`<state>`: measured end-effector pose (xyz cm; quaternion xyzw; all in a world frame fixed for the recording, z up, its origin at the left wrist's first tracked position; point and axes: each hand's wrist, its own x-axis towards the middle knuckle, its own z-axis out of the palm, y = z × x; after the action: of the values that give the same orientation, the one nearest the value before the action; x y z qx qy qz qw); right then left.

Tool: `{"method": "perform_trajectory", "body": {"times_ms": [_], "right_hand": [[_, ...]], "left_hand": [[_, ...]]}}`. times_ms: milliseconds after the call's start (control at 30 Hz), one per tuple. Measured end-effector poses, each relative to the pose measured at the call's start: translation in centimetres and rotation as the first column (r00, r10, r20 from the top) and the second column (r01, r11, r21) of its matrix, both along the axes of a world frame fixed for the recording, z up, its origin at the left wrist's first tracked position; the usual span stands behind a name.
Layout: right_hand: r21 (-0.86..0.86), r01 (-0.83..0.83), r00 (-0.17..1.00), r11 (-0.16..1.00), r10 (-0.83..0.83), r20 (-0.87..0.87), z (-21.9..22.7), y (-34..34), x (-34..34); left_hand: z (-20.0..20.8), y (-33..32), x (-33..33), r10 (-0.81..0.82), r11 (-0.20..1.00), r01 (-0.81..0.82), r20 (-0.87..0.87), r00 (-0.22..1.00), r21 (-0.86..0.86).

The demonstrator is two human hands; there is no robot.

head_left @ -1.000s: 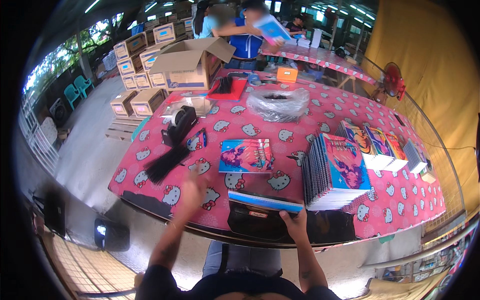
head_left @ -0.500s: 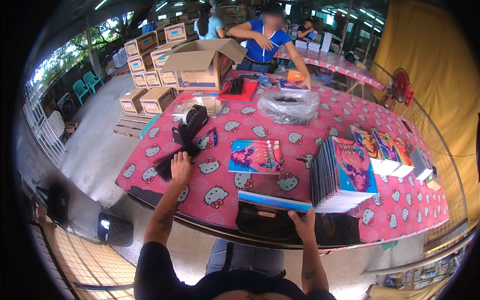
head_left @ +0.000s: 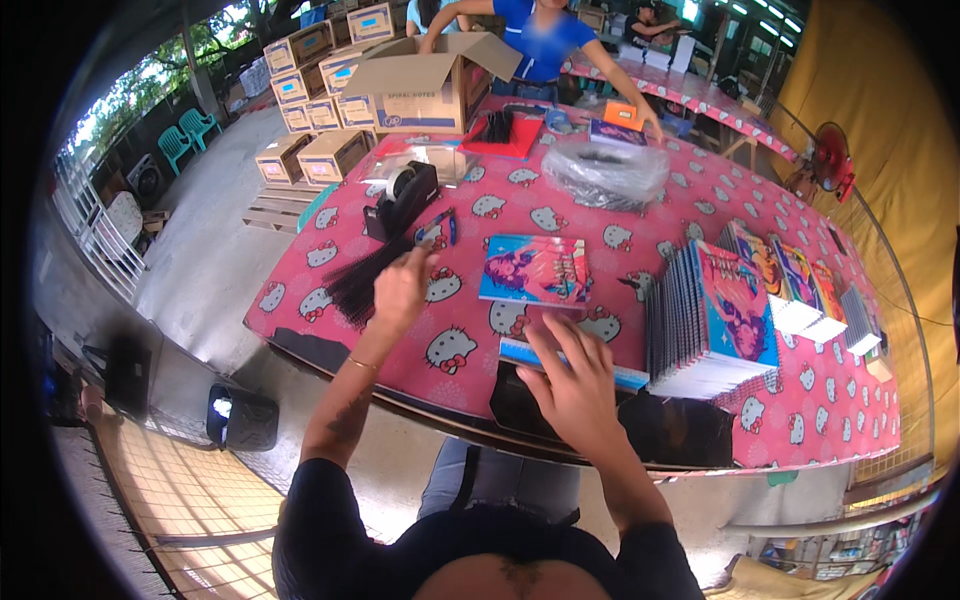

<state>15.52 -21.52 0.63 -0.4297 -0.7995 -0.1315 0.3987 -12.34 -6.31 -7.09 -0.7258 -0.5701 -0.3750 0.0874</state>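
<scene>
My left hand (head_left: pixel 402 292) is raised over the right side of a bundle of thin black binding coils (head_left: pixel 352 288), its fingers pinched together. Whatever is in that pinch is too fine to make out. My right hand (head_left: pixel 577 378) is spread open, palm down, above a blue-and-white strip (head_left: pixel 630 379) that looks like a notebook's edge. The strip lies along a black holder (head_left: pixel 525 405) at the table's near edge. Just beyond the right fingers lies a notebook with a colourful illustrated cover (head_left: pixel 535 268). To the right stands a row of spiral-bound notebooks (head_left: pixel 735 305).
Past the coils are a black tape dispenser (head_left: pixel 402 205) and blue-handled pliers (head_left: pixel 450 228). A clear plastic bag (head_left: pixel 605 178) lies farther back. Across the pink patterned table (head_left: pixel 410 345), a person in blue (head_left: pixel 545 45) reaches beside an open carton (head_left: pixel 420 92). A red fan (head_left: pixel 832 160) stands right.
My right hand has let go of the black holder and opened above the strip. My left hand has lifted off the coils, moving right. The view has shifted, and the person opposite has moved an arm toward the carton.
</scene>
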Motion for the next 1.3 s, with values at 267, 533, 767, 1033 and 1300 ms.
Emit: {"method": "perform_trajectory", "body": {"times_ms": [267,533,767,1033,1300], "right_hand": [[-0.206,-0.015,0.996,0.978,-0.003,-0.085,-4.2,3.1,-0.8],[-0.183,-0.042,0.997,0.982,0.028,-0.077,-3.7,3.2,-0.7],[-0.200,-0.060,0.996,0.978,0.045,-0.077,-3.3,2.5,-1.0],[-0.246,-0.122,0.991,0.962,0.106,-0.080,-3.3,2.7,-0.2],[-0.347,-0.028,0.999,0.937,0.033,0.007,-2.6,2.2,1.9]], "left_hand": [[3.3,-12.5,7.1,-0.374,0.881,0.465,0.471,0.799,-0.090],[2.7,-12.5,7.0,-0.337,0.918,0.392,0.397,0.853,-0.064],[1.8,-12.0,6.6,-0.239,0.954,0.279,0.283,0.929,-0.111],[3.9,-9.7,6.0,-0.590,0.790,0.588,0.042,0.806,-0.173],[4.2,-10.5,10.1,-0.261,0.957,0.285,-0.270,0.927,0.057]]}}
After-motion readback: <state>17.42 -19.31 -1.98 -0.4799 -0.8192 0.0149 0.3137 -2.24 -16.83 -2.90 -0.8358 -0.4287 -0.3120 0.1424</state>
